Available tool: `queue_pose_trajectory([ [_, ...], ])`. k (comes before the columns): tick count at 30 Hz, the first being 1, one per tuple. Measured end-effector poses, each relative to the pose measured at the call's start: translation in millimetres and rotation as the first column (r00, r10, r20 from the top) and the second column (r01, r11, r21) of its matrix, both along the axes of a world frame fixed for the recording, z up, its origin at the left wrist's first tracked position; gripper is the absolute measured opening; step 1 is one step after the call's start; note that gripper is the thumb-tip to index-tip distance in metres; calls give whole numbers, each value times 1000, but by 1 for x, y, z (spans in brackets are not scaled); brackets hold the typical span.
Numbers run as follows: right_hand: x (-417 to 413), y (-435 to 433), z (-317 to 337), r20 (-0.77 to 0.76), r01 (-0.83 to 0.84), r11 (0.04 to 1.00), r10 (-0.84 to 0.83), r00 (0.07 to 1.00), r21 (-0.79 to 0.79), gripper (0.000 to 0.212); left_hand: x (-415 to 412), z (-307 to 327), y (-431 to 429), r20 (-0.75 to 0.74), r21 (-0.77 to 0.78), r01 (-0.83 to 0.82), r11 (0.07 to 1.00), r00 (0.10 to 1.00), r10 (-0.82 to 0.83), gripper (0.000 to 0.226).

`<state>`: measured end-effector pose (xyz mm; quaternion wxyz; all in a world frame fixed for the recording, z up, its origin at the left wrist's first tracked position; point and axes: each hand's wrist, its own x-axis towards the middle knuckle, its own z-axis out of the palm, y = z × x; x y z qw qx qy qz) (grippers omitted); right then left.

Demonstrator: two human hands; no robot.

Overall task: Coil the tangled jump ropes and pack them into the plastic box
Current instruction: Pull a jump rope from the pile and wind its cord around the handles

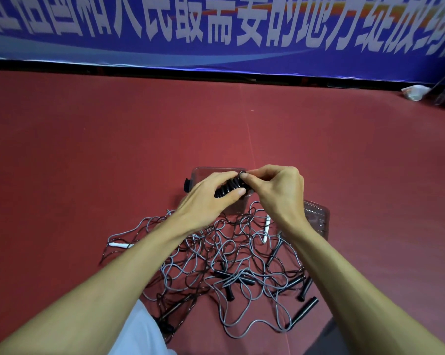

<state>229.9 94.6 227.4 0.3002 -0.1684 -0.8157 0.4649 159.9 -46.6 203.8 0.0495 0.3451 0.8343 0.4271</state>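
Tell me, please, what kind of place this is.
Probably an indoor sports hall: a smooth red sports floor, a long blue banner with large white characters along the wall, and a pile of tangled grey and black jump ropes.

The smoky clear plastic box [206, 172] is mostly covered by the left hand [208, 198] and right hand [277, 193], whose fingers also hide much of the black coiled rope bundle [227, 188] they grip over it. Nearer than the box, both forearms [139, 265] cover parts of the tangle of grey and black jump ropes [216, 265], and the clear flat lid [318, 219] right of the box is half hidden. Far behind the box, the blue banner with white characters [216, 26] is blurred and cropped at the top edge.
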Motion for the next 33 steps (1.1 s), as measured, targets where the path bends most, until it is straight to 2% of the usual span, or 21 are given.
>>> queue_pose_trajectory([
  [3, 3, 7, -2, 89, -86, 996, 87, 992, -17, 11, -5, -6, -1, 39, -9, 5, 1000, 999, -4, 38],
  [5, 4, 13, -2, 121, -166, 983, 175, 977, -83, 18, -9, -9, -2, 78, 35, 23, 999, 997, -26, 42],
  [8, 5, 20, -3, 63, -235, 945, 255, 965, -228, 20, -9, -12, -2, 123, 88, 62, 994, 990, -72, 55],
  [11, 3, 19, -5, 13, -220, 931, 234, 972, -292, 18, -7, -13, 0, 141, 96, 48, 994, 988, -61, 53],
  [15, 0, 13, -9, -37, -135, 922, 130, 991, -362, 13, -4, -9, 0, -6, -27, -18, 999, 1000, 18, 46],
  [20, -1, 10, -7, -36, -11, 958, 1, 999, -288, 22, 5, 1, 0, -226, -168, -53, 984, 974, 13, 46],
  [23, 1, 9, -8, -22, 16, 974, -21, 1000, -227, 26, 7, -2, 0, -267, -246, -35, 969, 963, -33, 44],
  [25, 1, 6, -11, -12, 16, 974, -19, 1000, -224, 26, 6, -6, -1, -213, -218, -9, 976, 976, -39, 43],
  [28, -3, 5, -13, -25, -18, 948, 11, 1000, -318, 23, 0, -8, -2, -24, 20, -14, 1000, 1000, 15, 40],
  [31, -4, 8, -8, -83, -175, 848, 154, 985, -501, 16, -6, -7, -4, 126, 177, -60, 982, 991, 37, 53],
  [33, -2, 9, -6, -109, -250, 831, 226, 968, -497, 15, -5, -5, -5, 227, 240, -58, 969, 974, 2, 58],
])
